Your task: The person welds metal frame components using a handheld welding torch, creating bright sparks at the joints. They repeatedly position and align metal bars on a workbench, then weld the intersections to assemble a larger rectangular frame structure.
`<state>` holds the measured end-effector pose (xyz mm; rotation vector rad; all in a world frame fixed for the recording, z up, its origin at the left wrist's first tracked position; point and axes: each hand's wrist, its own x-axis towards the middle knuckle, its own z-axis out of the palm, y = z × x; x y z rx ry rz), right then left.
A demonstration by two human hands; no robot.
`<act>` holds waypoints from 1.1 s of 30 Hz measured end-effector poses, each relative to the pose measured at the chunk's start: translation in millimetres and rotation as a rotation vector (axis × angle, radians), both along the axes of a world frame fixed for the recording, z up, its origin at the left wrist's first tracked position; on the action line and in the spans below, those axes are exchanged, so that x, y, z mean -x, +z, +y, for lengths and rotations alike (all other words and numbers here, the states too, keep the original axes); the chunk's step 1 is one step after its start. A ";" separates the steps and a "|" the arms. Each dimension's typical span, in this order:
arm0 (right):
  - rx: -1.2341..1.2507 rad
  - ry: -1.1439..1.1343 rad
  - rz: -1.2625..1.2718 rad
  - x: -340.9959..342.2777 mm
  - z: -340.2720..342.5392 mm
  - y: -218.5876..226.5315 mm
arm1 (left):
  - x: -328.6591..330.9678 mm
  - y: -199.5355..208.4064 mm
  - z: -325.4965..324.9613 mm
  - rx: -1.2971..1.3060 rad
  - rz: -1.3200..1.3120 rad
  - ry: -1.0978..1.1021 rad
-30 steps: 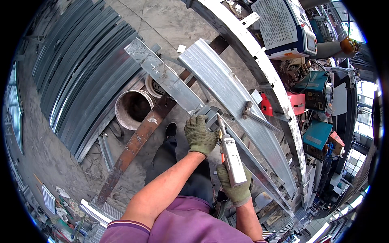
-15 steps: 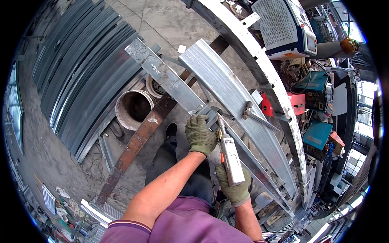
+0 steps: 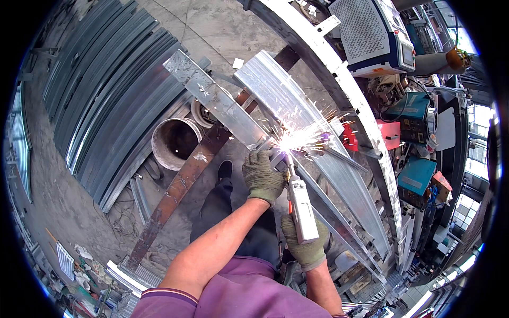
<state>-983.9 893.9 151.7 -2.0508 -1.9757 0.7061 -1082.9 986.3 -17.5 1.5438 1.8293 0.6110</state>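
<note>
My right hand (image 3: 306, 245), in a green knit glove, is closed around a white welding gun (image 3: 302, 209). The gun's nozzle points away from me, and a bright flash with flying sparks (image 3: 293, 140) bursts at its tip. Also gloved, my left hand (image 3: 262, 177) curls its fingers on a short grey metal piece (image 3: 277, 158) at the near end of a galvanized steel beam (image 3: 228, 108). Glare hides the spot where the piece and beam meet the nozzle. Beyond the sparks, the handle of a hammer (image 3: 347, 159) shows; its head is lost in the glare.
A rusty steel bar (image 3: 175, 199) crosses under the beam. Wide galvanized profiles (image 3: 275, 79) lie to the right, beside a long white-topped rail (image 3: 339, 85). Left are a bucket (image 3: 159, 151) and stacked steel profiles (image 3: 116, 100). Machines, including a teal box (image 3: 415, 177), stand far right.
A bright flash and sparks have appeared at the gun's nozzle, covering the hammer head. Both hands and the beam have stayed almost in place.
</note>
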 end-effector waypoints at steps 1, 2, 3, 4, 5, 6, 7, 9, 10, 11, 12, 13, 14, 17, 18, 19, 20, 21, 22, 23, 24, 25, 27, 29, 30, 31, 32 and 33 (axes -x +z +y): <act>-0.002 0.006 -0.004 0.1 0.0 0.1 | -0.4 -0.1 -0.4 0.000 0.002 0.003; -0.004 0.005 0.000 0.6 0.6 0.7 | -0.5 -0.3 -0.8 0.000 0.003 0.006; -0.005 0.004 0.004 1.1 1.0 1.1 | -0.3 -0.7 -1.0 -0.021 0.014 0.004; -0.004 0.005 0.002 0.9 0.3 0.8 | -0.2 -1.2 -1.0 -0.042 0.025 0.003; -0.003 0.006 -0.001 0.5 -1.0 0.0 | -0.2 -1.6 -1.2 -0.062 0.035 0.002; -0.002 0.007 -0.003 0.3 -1.9 -0.4 | -0.3 -1.9 -1.4 -0.042 0.029 0.001; 0.000 0.011 -0.005 0.2 -2.0 -0.3 | -0.5 -1.2 -0.9 -0.021 0.024 0.000; 0.002 0.019 -0.007 0.1 -1.7 0.1 | -0.3 0.4 -0.4 0.004 0.020 -0.003; 0.005 0.017 -0.001 0.1 -1.2 0.6 | -0.1 0.1 -0.9 0.008 0.021 -0.005; 0.009 0.016 0.005 0.1 -0.4 1.2 | 0.1 0.4 -0.9 0.012 0.021 -0.007; 0.013 0.015 0.011 0.1 0.2 1.5 | 0.1 -1.4 -0.7 0.065 0.010 -0.007; 0.014 0.014 0.010 0.3 0.6 1.5 | 0.2 -0.4 -0.5 0.058 0.003 -0.007; 0.015 0.014 0.009 0.5 1.0 1.5 | 0.6 0.7 -0.5 0.051 -0.003 -0.007; 0.016 0.016 0.007 0.3 0.4 0.5 | 1.1 1.8 0.1 0.044 0.008 -0.023; 0.016 0.018 0.006 0.2 0.2 0.2 | 1.2 1.9 0.3 0.044 0.017 -0.030; 0.017 0.019 0.007 0.4 0.6 0.8 | 1.3 3.0 0.5 0.039 0.019 -0.028; 0.019 0.019 0.008 0.7 1.2 1.8 | 1.5 4.3 0.4 0.034 0.021 -0.026; 0.021 0.020 0.009 0.9 1.6 2.3 | 1.6 5.5 0.6 0.029 0.024 -0.024; 0.025 0.017 0.012 1.0 1.3 2.4 | 1.5 5.5 0.6 0.032 0.019 -0.021; 0.029 0.013 0.016 0.9 0.9 2.5 | 1.2 5.4 0.8 0.035 0.014 -0.019; 0.033 0.009 0.019 0.8 0.4 2.7 | 1.1 5.3 1.1 0.039 0.010 -0.016; 0.028 0.016 0.009 0.2 -1.3 1.6 | 0.8 4.2 1.0 0.039 0.012 -0.015; 0.017 0.029 -0.012 -1.5 -5.5 -2.3 | 0.3 2.1 1.0 0.039 0.016 -0.013; 0.013 0.020 -0.003 -1.7 -6.6 -2.9 | 0.6 0.3 0.4 0.014 0.013 -0.014; 0.010 0.016 0.002 -1.8 -6.8 -2.9 | 0.6 -0.5 0.0 0.002 0.011 -0.015; 0.007 0.015 0.001 -1.6 -6.9 -3.0 | 0.4 0.5 0.6 -0.001 0.020 -0.017; 0.003 0.014 0.000 -1.1 -6.6 -2.7 | 0.0 1.7 1.0 -0.003 0.029 -0.018; 0.000 0.013 -0.001 -0.9 -6.5 -2.3 | -0.2 3.0 1.3 -0.006 0.038 -0.020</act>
